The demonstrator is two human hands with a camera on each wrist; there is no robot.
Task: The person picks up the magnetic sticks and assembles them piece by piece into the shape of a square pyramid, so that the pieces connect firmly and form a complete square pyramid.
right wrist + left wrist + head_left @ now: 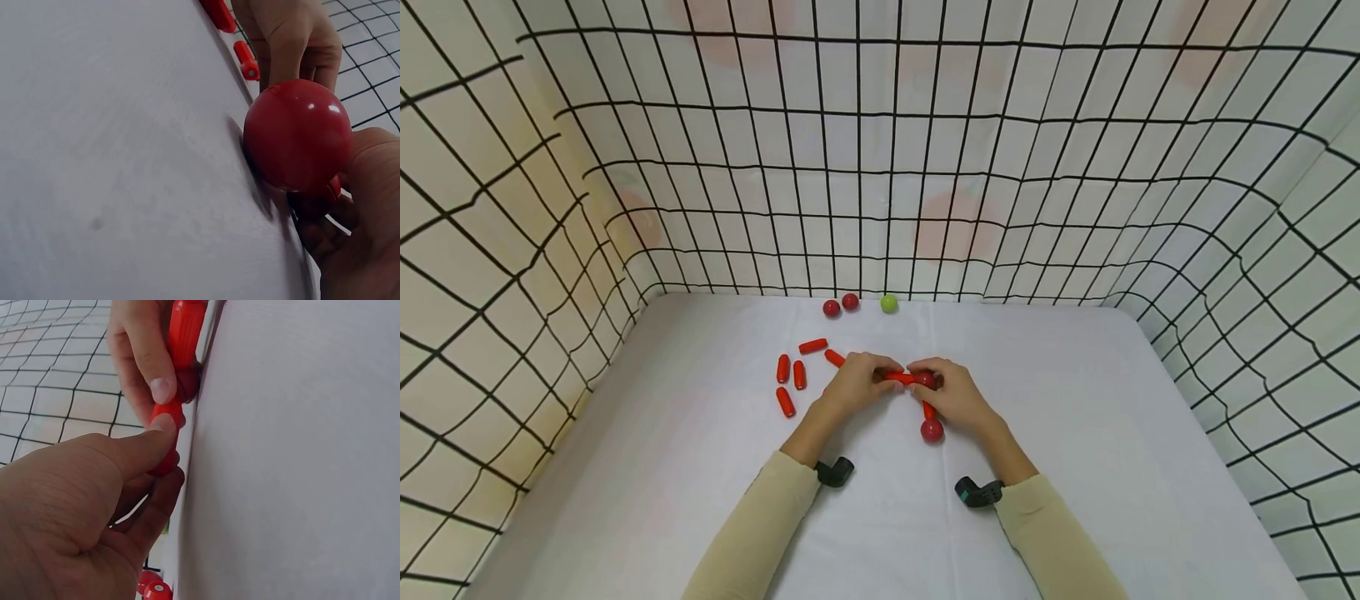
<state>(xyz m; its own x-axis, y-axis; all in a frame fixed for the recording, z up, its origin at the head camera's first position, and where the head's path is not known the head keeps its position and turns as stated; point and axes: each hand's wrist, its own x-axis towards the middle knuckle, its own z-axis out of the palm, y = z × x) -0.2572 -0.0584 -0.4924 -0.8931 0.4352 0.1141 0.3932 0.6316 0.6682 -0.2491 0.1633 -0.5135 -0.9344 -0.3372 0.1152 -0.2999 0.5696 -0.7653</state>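
Note:
My left hand (859, 382) pinches a short red plastic rod (901, 378) between thumb and fingers. At the rod's right end, my right hand (958, 393) grips a dark red ball (927, 380); the rod meets this ball, but how deep it sits is hidden by the fingers. From the gripped ball a second red rod (929, 411) runs toward the near side and ends in another red ball (932, 431). That near ball (299, 134) looms large in the right wrist view, partly covering the gripped ball (312, 203). In the left wrist view, the ridged second rod (186, 334) shows.
Several loose red rods (800, 375) lie left of my left hand, one (834, 357) close to its knuckles. Two red balls (831, 308) and a green ball (889, 303) sit at the back edge of the white table (1060, 400). Black netting (857, 167) surrounds the back and sides.

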